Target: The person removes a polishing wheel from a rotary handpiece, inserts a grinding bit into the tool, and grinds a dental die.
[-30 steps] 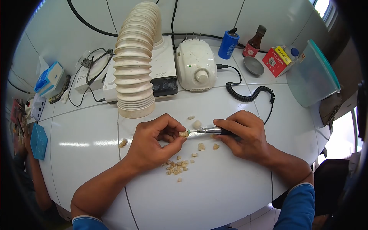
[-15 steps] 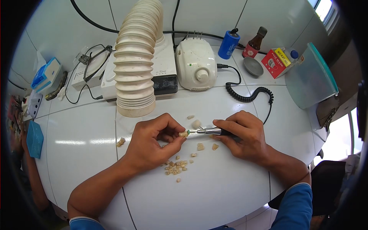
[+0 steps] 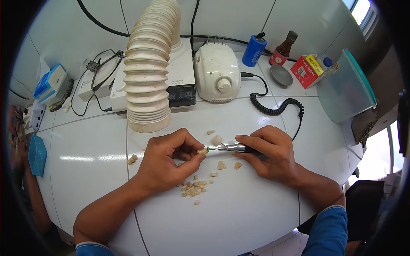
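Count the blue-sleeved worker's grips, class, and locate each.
2: the left grip, near the ribbed hose, pinches a small pale piece; the right grip, across from it, holds the handpiece. Both are in view.

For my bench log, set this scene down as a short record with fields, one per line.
Left hand: pinches a small cream piece
Right hand: grips a pen-shaped tool, its green tip at the piece
Contact: too small to confirm
Loose pieces: clustered on the table, others scattered
Machine: white, with a dial and coiled black cord
Hose: wide, ribbed, left of the machine
Back right: blue can, brown bottle, grey bowl, red box
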Action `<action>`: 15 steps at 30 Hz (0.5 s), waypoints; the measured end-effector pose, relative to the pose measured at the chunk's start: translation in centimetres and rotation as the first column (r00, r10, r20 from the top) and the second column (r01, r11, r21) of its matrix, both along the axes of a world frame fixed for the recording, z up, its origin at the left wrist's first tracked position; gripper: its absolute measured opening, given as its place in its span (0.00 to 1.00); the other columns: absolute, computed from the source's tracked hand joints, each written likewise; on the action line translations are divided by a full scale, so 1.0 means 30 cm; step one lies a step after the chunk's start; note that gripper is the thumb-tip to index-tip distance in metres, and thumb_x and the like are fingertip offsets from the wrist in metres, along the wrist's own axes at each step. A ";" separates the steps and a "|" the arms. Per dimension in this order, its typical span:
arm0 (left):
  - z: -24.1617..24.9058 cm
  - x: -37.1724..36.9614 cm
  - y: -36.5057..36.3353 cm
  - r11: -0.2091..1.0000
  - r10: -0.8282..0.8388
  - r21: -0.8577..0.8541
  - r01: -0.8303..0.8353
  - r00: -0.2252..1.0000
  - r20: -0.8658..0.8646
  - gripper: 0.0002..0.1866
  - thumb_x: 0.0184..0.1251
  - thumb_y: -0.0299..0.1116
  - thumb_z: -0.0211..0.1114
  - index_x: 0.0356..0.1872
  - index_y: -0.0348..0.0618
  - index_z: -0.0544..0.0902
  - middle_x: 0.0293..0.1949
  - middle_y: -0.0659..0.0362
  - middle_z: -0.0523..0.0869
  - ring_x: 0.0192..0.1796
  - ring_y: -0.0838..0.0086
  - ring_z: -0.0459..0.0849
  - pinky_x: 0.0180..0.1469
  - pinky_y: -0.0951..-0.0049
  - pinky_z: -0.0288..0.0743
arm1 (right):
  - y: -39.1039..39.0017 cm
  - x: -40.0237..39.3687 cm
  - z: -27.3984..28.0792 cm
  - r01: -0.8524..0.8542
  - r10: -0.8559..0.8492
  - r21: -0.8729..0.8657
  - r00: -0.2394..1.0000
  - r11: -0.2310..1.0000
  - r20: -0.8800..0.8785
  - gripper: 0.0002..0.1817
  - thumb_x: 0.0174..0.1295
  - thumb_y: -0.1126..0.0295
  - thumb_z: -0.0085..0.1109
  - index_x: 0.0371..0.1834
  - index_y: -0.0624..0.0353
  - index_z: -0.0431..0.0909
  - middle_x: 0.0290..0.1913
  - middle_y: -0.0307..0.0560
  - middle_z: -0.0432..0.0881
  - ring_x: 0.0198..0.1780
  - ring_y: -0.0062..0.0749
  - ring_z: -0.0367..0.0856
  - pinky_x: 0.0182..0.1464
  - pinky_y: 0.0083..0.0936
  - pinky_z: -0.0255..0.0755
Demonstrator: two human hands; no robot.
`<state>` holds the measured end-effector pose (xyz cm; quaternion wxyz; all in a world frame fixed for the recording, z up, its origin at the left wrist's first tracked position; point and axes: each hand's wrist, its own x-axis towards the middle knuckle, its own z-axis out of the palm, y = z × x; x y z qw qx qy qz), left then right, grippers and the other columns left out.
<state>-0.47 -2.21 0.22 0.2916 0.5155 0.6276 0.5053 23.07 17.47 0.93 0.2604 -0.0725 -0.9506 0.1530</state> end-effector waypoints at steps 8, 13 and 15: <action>-0.003 -0.001 0.003 1.000 -0.001 -0.007 0.001 1.000 0.015 0.08 0.73 0.20 0.79 0.47 0.34 0.89 0.42 0.56 0.96 0.44 0.79 0.95 0.50 0.75 0.92 | 0.001 -0.002 -0.004 0.011 -0.011 -0.015 1.000 1.000 -0.021 0.22 0.56 0.71 0.89 0.56 0.54 0.96 0.35 0.42 0.86 0.35 0.36 0.84 0.36 0.35 0.75; -0.004 -0.001 0.000 1.000 0.001 -0.012 -0.001 1.000 0.009 0.07 0.75 0.24 0.80 0.47 0.34 0.90 0.43 0.54 0.97 0.44 0.77 0.96 0.51 0.75 0.92 | 0.002 0.002 0.004 -0.002 0.001 0.016 1.000 1.000 0.017 0.26 0.53 0.72 0.92 0.58 0.57 0.97 0.37 0.43 0.91 0.35 0.33 0.85 0.35 0.33 0.74; -0.004 -0.001 0.001 1.000 0.002 -0.006 -0.002 1.000 0.012 0.07 0.75 0.24 0.79 0.47 0.34 0.90 0.43 0.54 0.97 0.44 0.77 0.96 0.51 0.75 0.92 | 0.003 0.002 0.004 -0.001 0.001 0.015 1.000 1.000 0.011 0.26 0.53 0.72 0.92 0.58 0.57 0.97 0.37 0.43 0.91 0.35 0.33 0.85 0.35 0.33 0.74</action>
